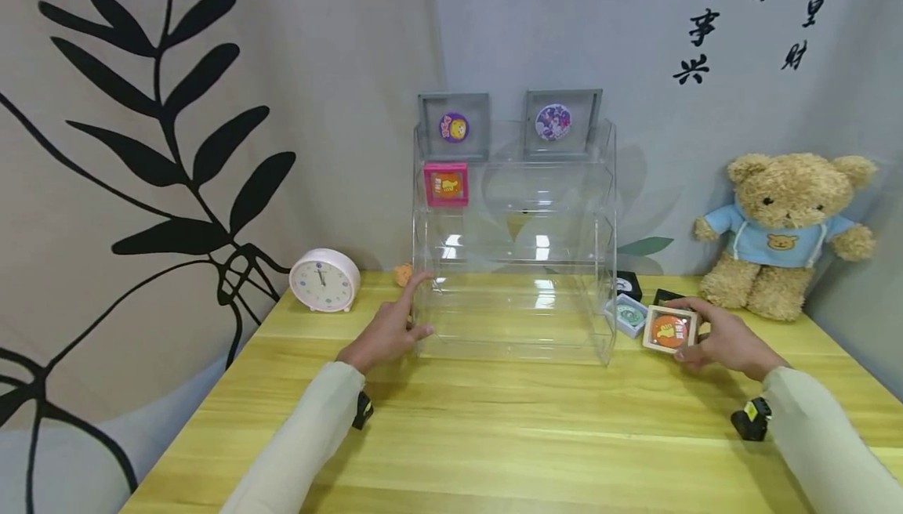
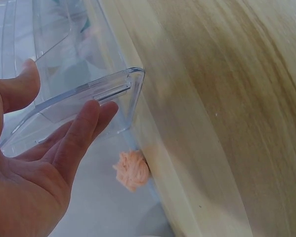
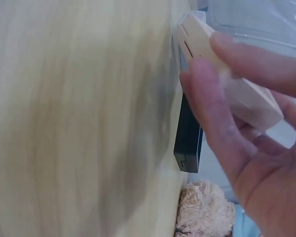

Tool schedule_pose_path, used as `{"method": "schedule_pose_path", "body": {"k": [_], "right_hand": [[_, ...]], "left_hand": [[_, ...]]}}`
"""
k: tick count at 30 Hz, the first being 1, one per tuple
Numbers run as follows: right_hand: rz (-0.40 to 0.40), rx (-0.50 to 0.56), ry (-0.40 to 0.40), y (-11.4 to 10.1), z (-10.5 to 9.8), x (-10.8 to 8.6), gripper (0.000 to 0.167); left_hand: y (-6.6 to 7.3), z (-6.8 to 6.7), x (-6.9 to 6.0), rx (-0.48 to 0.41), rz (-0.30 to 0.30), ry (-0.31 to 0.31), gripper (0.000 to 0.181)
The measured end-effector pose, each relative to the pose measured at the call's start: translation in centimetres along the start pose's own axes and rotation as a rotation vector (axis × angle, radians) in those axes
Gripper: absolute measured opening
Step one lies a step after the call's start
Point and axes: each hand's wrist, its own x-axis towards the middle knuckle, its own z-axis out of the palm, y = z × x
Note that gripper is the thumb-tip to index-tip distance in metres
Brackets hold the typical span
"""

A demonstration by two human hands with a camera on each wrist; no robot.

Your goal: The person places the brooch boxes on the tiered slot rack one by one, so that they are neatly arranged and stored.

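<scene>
You're apparently fetching the beige frame (image 1: 669, 330) right of the rack (image 1: 518, 251), right grip (image 1: 723, 342) pinching; left grip (image 1: 386, 331) is resting wide. It's likely needing lifting.

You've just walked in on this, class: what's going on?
A person's right hand holds a cream frame with an orange centre, beside a clear tiered stand, while their left hand is at the stand's left edge. Two grey frames are on the top tier and a pink frame sits just below, at the left. More small boxes lie between the stand and a teddy bear.
</scene>
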Motion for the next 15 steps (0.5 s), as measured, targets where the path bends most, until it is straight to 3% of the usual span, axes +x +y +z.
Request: {"method": "schedule_pose_path", "body": {"k": [8, 15], "right_hand": [[-0.109, 0.137, 0.043, -0.4, -0.7, -0.5, 0.085], [-0.248, 0.208, 0.06, -3.1, -0.9, -0.6, 0.081]], "left_hand": [[0.0, 0.3, 0.0, -0.02, 0.004, -0.001, 0.086], [0.0, 0.1, -0.1, -0.034, -0.02, -0.005, 0.089]]}}
